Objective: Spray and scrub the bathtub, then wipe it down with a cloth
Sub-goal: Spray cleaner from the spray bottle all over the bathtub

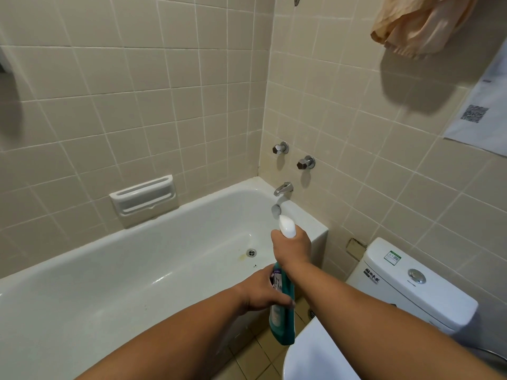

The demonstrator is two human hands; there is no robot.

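Teal spray bottle (282, 319) is held up w/ both hands over the near rim of the bathtub (137, 270), at its right end. Right hand (292, 249) is wrapped round the white trigger head on top. Left hand (263, 292) grips the bottle's body lower down, just below the right. Nozzle points far, toward the spout (284, 188). Drain (251, 252) lies left of the hands, toilet cistern (406, 283) to the right.

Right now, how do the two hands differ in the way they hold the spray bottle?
The right hand grips the spray bottle at its white head; the left hand holds its teal body lower down. The right hand is farther from the camera; the left hand is nearer. Both curl round the same bottle.
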